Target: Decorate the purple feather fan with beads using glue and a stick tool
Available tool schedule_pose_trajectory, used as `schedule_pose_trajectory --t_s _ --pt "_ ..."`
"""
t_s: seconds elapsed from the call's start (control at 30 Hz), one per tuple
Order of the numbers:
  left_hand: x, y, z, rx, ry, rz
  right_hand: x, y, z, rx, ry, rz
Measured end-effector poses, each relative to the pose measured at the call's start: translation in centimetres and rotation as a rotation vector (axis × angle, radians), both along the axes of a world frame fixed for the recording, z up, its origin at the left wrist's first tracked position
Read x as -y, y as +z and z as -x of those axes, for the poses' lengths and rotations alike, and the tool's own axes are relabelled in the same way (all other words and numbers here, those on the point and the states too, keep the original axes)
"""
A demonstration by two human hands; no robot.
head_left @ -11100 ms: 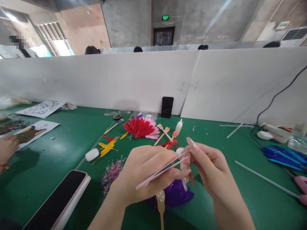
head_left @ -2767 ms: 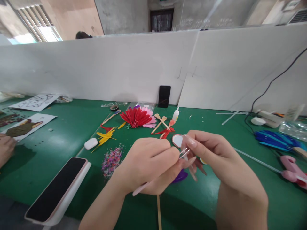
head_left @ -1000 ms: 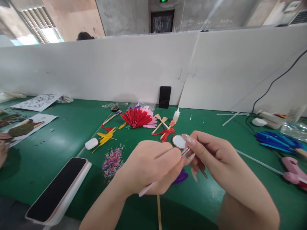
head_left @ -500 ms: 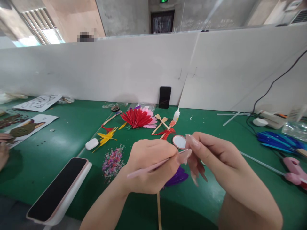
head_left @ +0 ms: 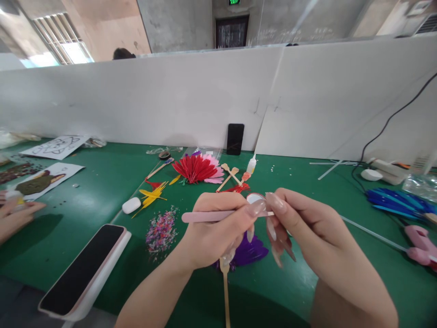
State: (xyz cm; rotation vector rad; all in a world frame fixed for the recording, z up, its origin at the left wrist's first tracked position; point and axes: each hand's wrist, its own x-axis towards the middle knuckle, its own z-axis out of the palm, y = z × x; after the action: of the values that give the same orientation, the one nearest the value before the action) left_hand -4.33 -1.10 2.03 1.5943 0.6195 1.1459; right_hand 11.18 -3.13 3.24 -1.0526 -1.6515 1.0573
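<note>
My left hand (head_left: 218, 223) is closed round a slim pink pair of tweezers (head_left: 208, 217), their rounded end pointing left and their tip reaching my right fingertips. My right hand (head_left: 300, 218) pinches thumb against forefinger at that tip; what it pinches, if anything, is too small to make out. Beneath the hands, partly hidden, lies a purple feather fan (head_left: 251, 251) with a wooden stick handle (head_left: 226, 296) towards me. A small round white disc with a red rim (head_left: 254, 197) shows just behind the fingertips.
Left stand a phone on a white block (head_left: 85, 269), confetti-like bits (head_left: 161, 232), yellow feathers (head_left: 152, 195) and a white case (head_left: 131, 205). Behind are a red feather fan (head_left: 194, 169), wooden sticks (head_left: 232, 172) and glue bottle (head_left: 251, 164). Right: pink glue gun (head_left: 421, 246), blue feathers (head_left: 389, 200). Another person's hand (head_left: 17, 218) works far left.
My left hand has turned, so the tweezers now lie nearly level and their tip meets my right fingers. My right hand has barely moved. The other person's hand has come further in.
</note>
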Motion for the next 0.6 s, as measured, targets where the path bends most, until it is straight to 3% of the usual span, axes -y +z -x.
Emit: schedule_pose_trajectory --t_s 0.3,0.43,0.6 --pt "-0.26 -0.27 -0.12 0.091 -0.079 0.22 0.38 -0.03 0.02 -0.097 0.035 0.085" --pt "-0.33 -0.16 0.03 0.057 -0.004 0.073 0.36 -0.14 0.02 -0.092 0.01 0.097" --pt "0.13 0.42 0.11 -0.07 0.201 -0.292 0.26 -0.18 0.06 -0.08 -0.005 0.104"
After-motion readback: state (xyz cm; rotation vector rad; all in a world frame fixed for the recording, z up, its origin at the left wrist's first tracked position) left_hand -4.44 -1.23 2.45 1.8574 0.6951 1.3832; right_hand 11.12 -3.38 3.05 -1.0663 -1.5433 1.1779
